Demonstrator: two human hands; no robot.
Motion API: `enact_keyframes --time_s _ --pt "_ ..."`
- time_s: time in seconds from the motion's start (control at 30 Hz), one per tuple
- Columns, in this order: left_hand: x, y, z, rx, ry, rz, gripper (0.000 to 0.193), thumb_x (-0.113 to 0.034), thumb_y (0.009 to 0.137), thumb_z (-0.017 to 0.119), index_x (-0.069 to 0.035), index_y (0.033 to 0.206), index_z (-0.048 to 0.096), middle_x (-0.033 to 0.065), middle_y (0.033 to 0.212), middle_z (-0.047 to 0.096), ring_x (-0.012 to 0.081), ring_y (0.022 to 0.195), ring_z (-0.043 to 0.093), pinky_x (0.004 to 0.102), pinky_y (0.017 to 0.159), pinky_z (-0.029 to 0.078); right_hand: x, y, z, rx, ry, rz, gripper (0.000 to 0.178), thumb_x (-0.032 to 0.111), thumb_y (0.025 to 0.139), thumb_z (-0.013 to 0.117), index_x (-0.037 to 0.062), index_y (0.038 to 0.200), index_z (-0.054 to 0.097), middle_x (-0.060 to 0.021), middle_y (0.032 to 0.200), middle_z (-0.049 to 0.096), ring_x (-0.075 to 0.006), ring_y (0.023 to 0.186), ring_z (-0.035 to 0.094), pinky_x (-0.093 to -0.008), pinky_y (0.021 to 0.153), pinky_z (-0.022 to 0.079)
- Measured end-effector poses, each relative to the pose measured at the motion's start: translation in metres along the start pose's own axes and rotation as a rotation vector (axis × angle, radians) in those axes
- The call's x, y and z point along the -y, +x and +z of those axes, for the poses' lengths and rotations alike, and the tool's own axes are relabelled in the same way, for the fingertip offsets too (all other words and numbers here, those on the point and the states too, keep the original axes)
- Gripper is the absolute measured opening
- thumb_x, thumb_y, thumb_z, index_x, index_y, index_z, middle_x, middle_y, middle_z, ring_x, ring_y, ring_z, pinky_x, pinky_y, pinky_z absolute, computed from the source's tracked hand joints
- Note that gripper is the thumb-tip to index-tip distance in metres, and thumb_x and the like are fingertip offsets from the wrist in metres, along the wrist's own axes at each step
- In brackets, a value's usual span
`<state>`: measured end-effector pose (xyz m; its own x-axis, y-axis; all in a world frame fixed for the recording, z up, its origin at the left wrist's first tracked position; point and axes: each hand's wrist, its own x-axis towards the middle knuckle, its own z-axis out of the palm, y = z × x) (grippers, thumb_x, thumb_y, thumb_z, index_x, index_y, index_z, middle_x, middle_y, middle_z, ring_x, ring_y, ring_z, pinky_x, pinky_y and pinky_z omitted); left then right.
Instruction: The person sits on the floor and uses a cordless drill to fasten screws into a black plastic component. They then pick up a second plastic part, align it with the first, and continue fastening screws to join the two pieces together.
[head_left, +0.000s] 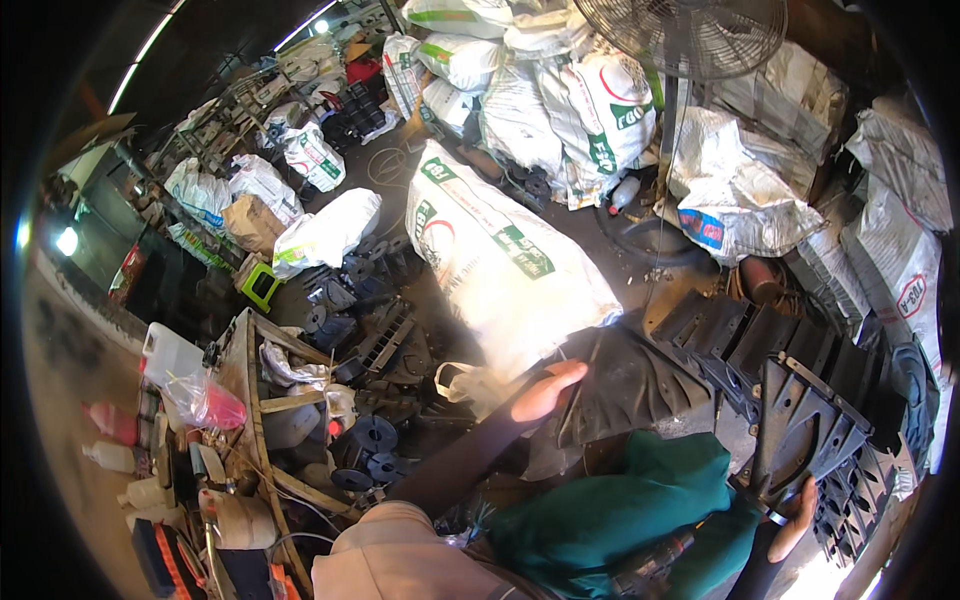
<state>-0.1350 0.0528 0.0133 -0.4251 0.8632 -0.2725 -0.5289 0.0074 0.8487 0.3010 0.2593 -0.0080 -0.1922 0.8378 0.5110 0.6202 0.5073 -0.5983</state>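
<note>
My left hand [545,392] reaches forward in a dark sleeve. It lies at the edge of a black flexible sheet [630,385], right below a big white sack [500,265]. The hand is blurred, so its grip is unclear. My right hand [795,518] holds the lower end of a black ribbed plastic part [800,430], which stands upright against a row of similar black parts [730,345]. A green cloth [620,515] covers my lap between the two arms.
Filled white sacks [590,110] are piled at the back behind a standing fan [690,35]. Black plastic wheels and parts [365,445] litter the floor on the left. A cluttered wooden bench [255,400] with bottles and a pink bag stands at the left.
</note>
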Motion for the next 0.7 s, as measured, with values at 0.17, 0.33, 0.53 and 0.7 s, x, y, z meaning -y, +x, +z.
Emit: enact_keyframes --time_s 0.17,0.33,0.53,0.7 --pt "0.0 -0.001 0.04 0.274 0.432 0.204 0.039 -0.03 0.1 0.052 0.006 0.109 0.063 0.0108 0.11 0.066 0.0172 0.103 0.059 0.0294 0.092 0.042 -0.003 0.008 -0.054 -0.234 1.053 0.798 0.045 0.01 0.095 0.046 0.0119 0.14 0.049 -0.0124 0.143 0.044 -0.0261 0.127 0.047 -0.0391 0.103 0.044" --pt "0.007 0.031 0.09 0.623 0.482 -0.073 0.045 -0.034 0.098 0.056 0.005 0.119 0.063 0.006 0.112 0.067 0.0109 0.106 0.057 0.0263 0.093 0.043 -0.003 0.001 -0.099 -0.229 1.125 0.744 0.042 0.01 0.097 0.045 0.0121 0.138 0.049 -0.0094 0.138 0.046 -0.0224 0.122 0.048 -0.0364 0.1 0.045" --pt "-0.005 0.08 0.12 1.076 0.718 -0.272 0.039 -0.029 0.094 0.063 0.003 0.118 0.064 0.0037 0.109 0.067 0.0123 0.101 0.058 0.0283 0.092 0.044 0.044 -0.019 -0.108 -0.084 1.128 0.759 0.04 0.008 0.091 0.053 0.0077 0.131 0.052 -0.0076 0.122 0.054 -0.0188 0.109 0.054 -0.0327 0.092 0.046" --pt "-0.011 0.118 0.166 1.416 1.063 -0.331 0.038 -0.034 0.096 0.06 -0.001 0.115 0.067 0.0092 0.115 0.067 0.0193 0.109 0.058 0.0327 0.095 0.044 0.105 -0.021 -0.113 -0.057 1.065 0.675 0.039 0.007 0.087 0.061 0.0041 0.125 0.054 -0.006 0.109 0.061 -0.0158 0.098 0.059 -0.0297 0.086 0.047"
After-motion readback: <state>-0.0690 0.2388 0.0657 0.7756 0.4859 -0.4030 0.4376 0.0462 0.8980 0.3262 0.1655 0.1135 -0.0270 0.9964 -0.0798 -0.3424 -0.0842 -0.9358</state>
